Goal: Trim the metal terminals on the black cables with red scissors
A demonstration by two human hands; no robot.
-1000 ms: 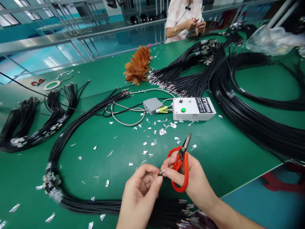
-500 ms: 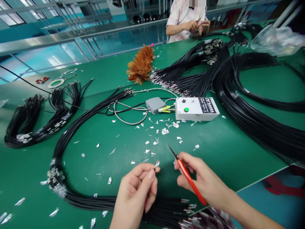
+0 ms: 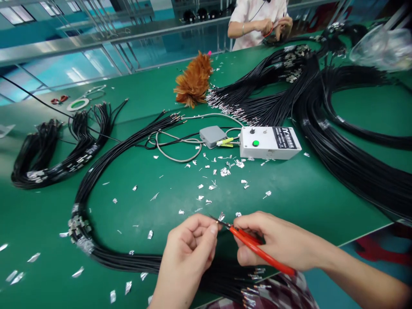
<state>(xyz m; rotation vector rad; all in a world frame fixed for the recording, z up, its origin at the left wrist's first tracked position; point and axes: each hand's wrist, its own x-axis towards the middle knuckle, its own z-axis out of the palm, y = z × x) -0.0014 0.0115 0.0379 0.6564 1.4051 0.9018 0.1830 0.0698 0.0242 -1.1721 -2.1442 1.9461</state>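
Left fingers [image 3: 206, 245] pinch cable end [image 3: 217, 222], right fingers [image 3: 249, 221] grip snips [image 3: 257, 248], lower centre; likely light, bendy: hold behind tip.

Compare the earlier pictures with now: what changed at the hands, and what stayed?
The right hand let go of the wire tip and swung the red-handled scissors leftward, blades now at that tip. The left hand kept its pinch; white box and feather duster stayed put.

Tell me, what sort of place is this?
Probably a factory workshop that handles cables. Bundles of black cable lie on a long green worktable, shiny scraps are scattered near a white box, and another person works at the far edge.
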